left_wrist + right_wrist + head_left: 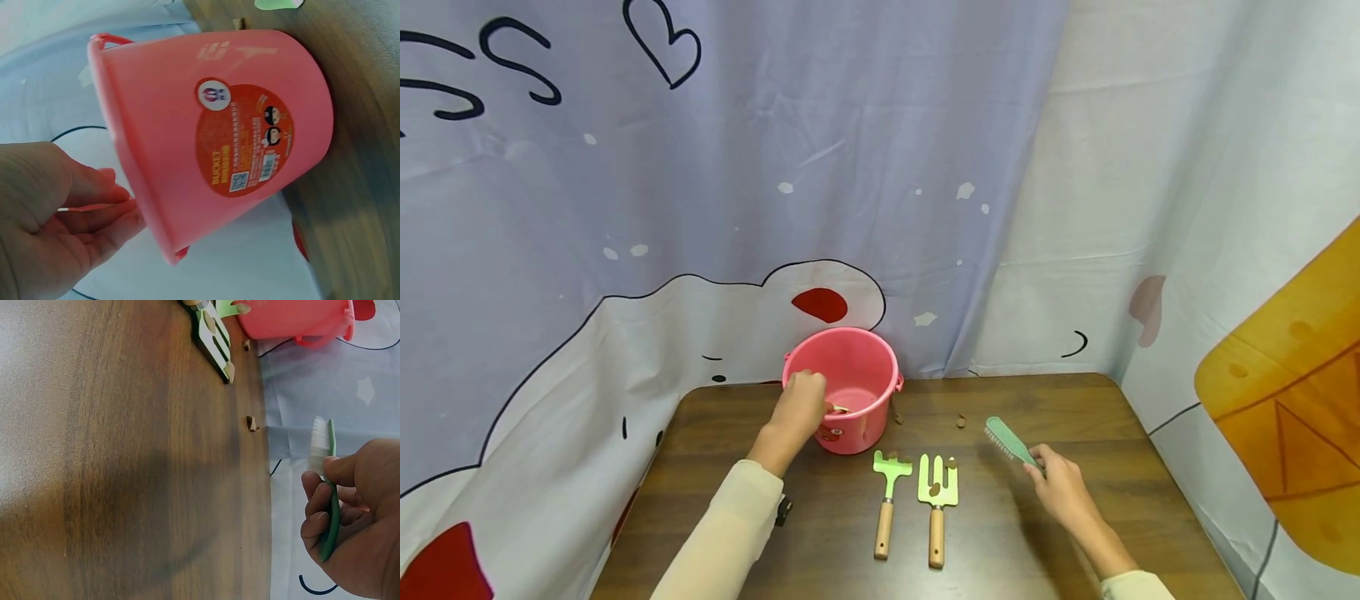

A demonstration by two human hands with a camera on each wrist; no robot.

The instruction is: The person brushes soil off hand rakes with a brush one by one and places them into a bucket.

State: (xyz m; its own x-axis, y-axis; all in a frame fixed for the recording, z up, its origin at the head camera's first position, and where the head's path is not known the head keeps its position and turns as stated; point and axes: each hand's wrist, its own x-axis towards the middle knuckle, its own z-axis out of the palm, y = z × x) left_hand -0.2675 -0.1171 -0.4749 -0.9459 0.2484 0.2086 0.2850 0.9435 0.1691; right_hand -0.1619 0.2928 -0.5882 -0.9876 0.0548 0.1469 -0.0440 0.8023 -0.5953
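Note:
My left hand [799, 407] is over the near left rim of a pink bucket [857, 433], its thumb and fingers pinched together. At the fingertips, a small pale piece [840, 409] shows against the inside of the bucket; its kind cannot be made out. The left wrist view has the bucket's label [250, 140] facing the camera, with the fingertips right at the rim. My right hand [1063, 487] grips a green brush [1009, 438] with white bristles by its handle, above the right side of the table. Thumb and curled fingers wrap that handle in the right wrist view.
A small green rake [891, 471] and a green garden fork [937, 493], both with wooden handles, lie on the wooden table [1000, 550]. Brown bits lie on them, and another brown bit [961, 422] sits toward the back. A printed curtain [880, 167] hangs behind the table.

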